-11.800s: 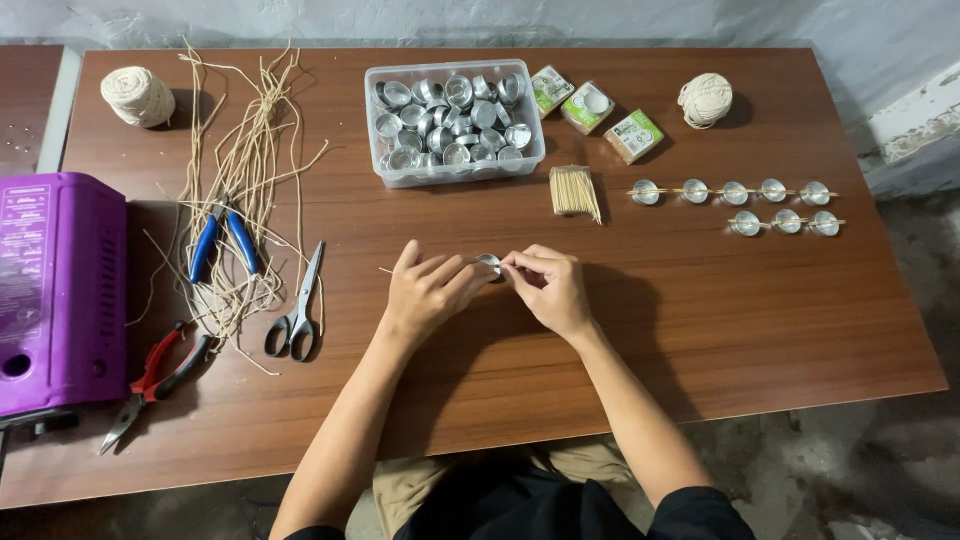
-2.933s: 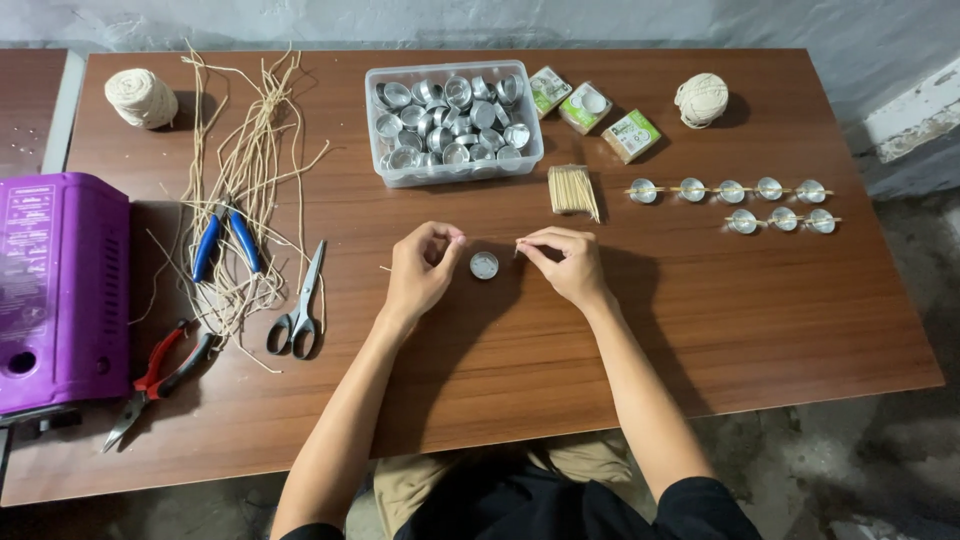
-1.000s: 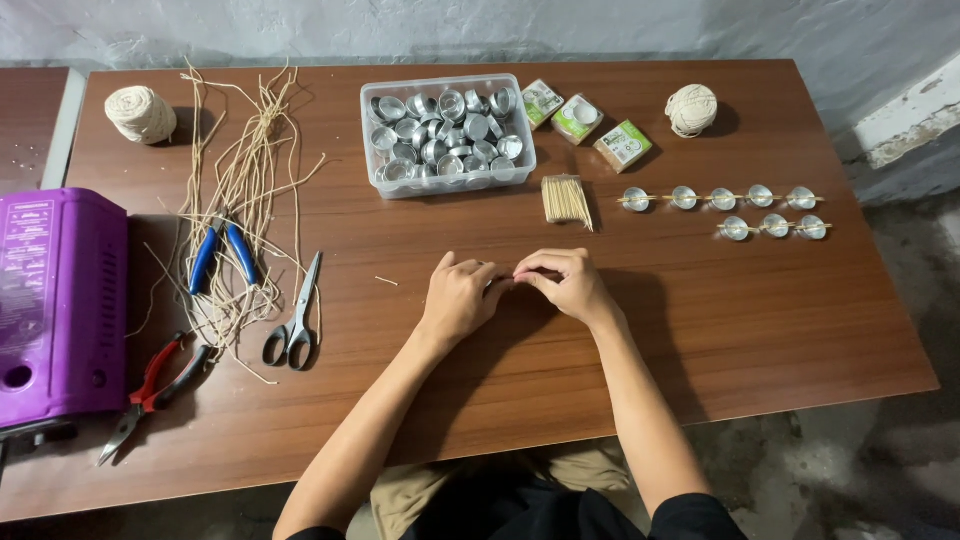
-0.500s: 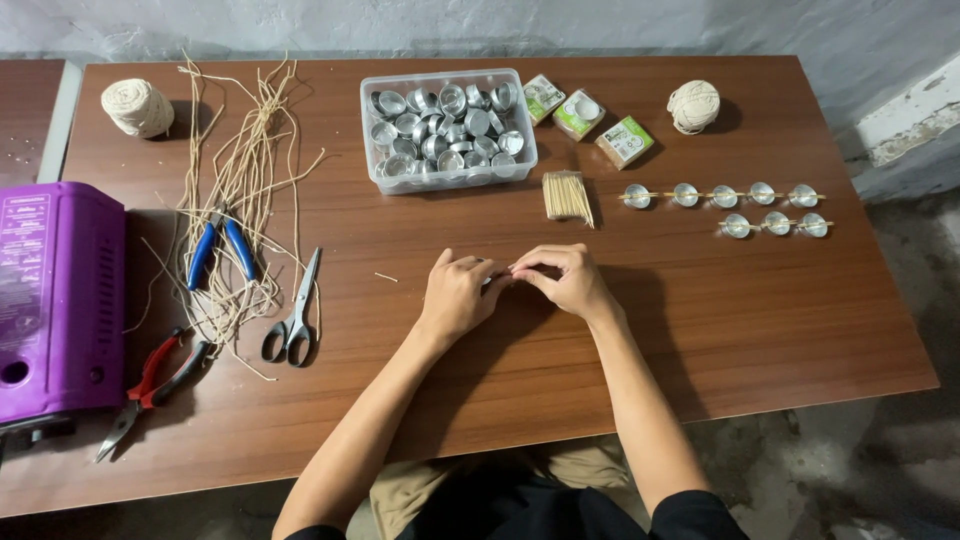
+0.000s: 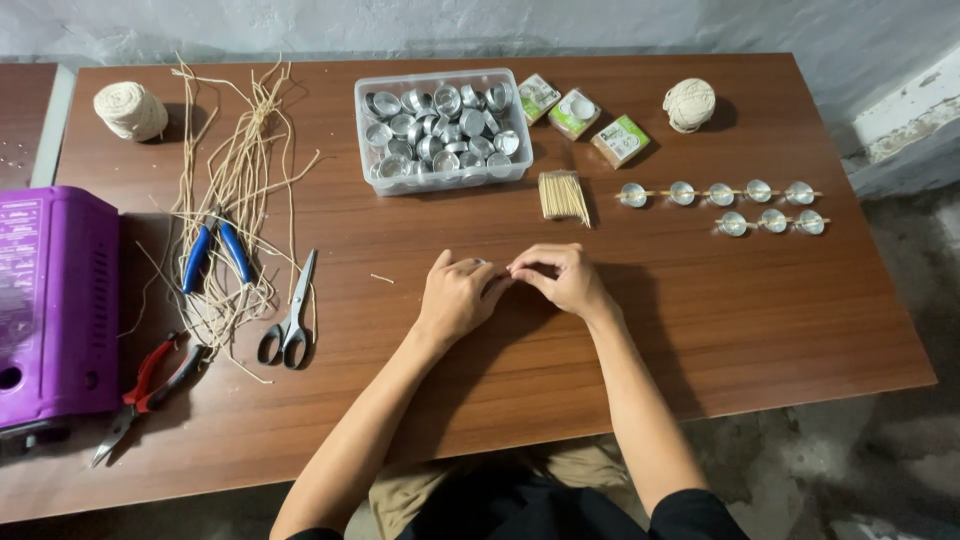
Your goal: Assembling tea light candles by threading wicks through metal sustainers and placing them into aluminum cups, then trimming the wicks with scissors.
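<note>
Brown wooden table. 12 o'clock: clear tub of metal cups. 2 o'clock: two skewered cup rows. 9 o'clock: scissors, pliers, purple case. 11 o'clock: twine ball.

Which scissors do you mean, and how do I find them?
Start at the big purple box on the table's left edge. Right of it lies a tangle of tan cords; the scissors lie beside it. They have black handles, unlike the red pliers and blue pliers.
</note>
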